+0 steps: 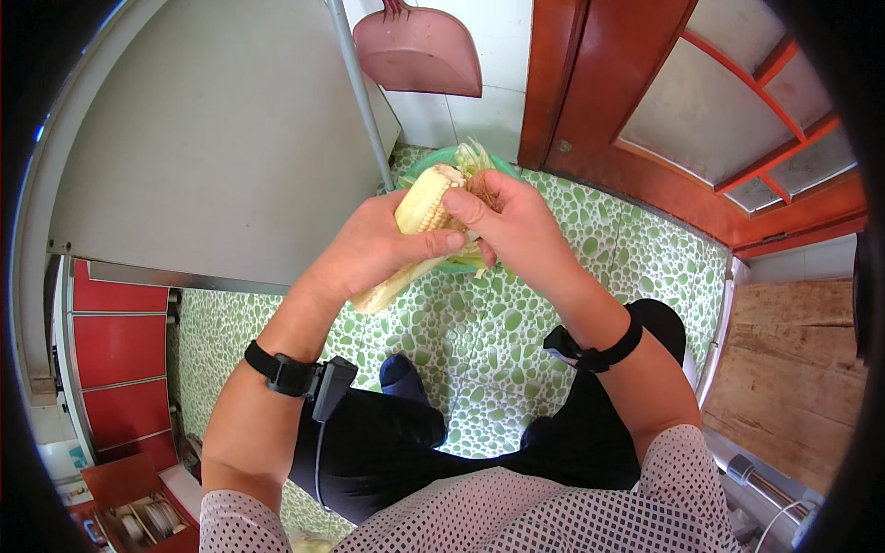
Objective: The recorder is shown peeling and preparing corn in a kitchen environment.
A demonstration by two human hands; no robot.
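Observation:
A pale yellow ear of corn [423,202] lies slantwise in my left hand [370,238], whose thumb presses across it. Part of its kernels shows bare, while pale inner husk still covers one side and trails towards the lower left. My right hand [529,225] is at the upper end, holding a tuft of brown corn silk [489,193] between thumb and fingers. That thumb also touches the ear. Below both hands a green plastic basin [423,163] stands on the floor, mostly hidden, with loose corn husks [473,156] in it.
A grey-white panel [200,152] rises at the left, with a grey pole [361,97] by its edge. A pink dustpan [418,52] hangs on the tiled wall. The red wooden door [588,124] is at upper right; a wooden board [788,373] stands at right. Red drawers [121,352] line the left.

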